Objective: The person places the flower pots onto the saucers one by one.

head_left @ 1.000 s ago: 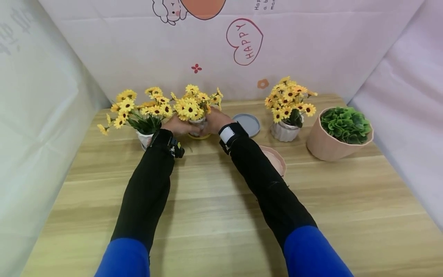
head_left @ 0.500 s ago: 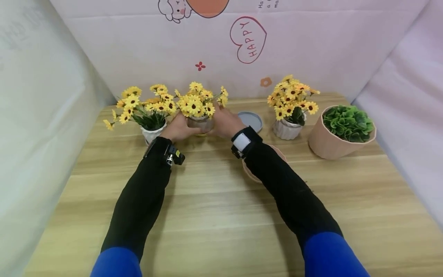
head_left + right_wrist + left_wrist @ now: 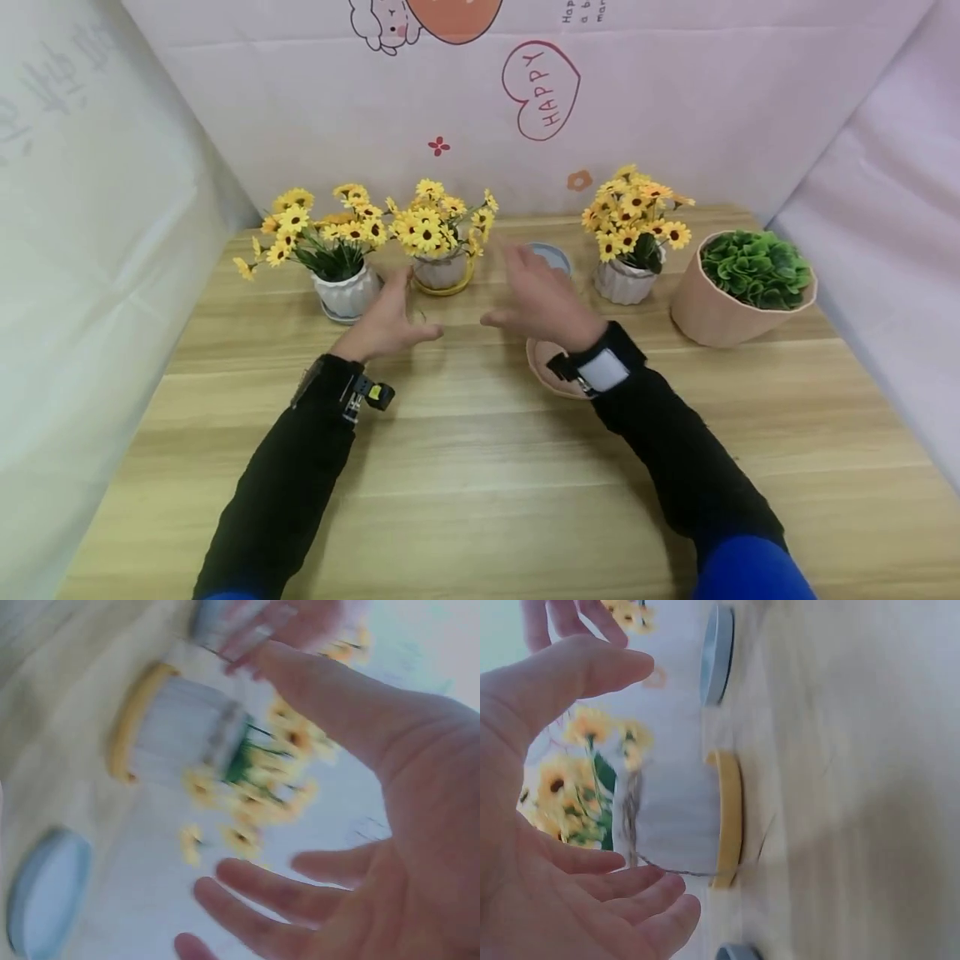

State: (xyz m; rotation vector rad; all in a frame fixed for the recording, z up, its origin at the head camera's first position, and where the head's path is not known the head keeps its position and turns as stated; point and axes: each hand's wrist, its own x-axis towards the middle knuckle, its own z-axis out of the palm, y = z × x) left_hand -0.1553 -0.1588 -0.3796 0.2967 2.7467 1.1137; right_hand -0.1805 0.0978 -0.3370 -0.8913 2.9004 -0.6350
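Observation:
A white pot of yellow daisies point(image 3: 441, 271) stands upright on a yellow saucer point(image 3: 444, 291) at the back middle. In front of it and to its left, my left hand point(image 3: 386, 321) is spread with thumb out, holding nothing. My right hand point(image 3: 543, 296) hovers to the pot's right, fingers apart and nothing in them. The left wrist view shows the pot point(image 3: 679, 814) beyond the hand, with a thin twine end trailing from its rim. Left of it, another daisy pot point(image 3: 347, 292) sits on a grey saucer point(image 3: 330, 313), partly behind my left hand.
A blue-grey saucer point(image 3: 553, 254) and a pink saucer point(image 3: 542, 367) lie on the wooden table point(image 3: 450, 483), both partly hidden by my right hand and wrist. Further right stand a third daisy pot point(image 3: 624, 282) and a large pink pot point(image 3: 705, 304) with a green plant point(image 3: 757, 271).
Both hands have let go of the middle daisy pot and drawn back toward me and apart. The pot now stands on the yellow saucer.

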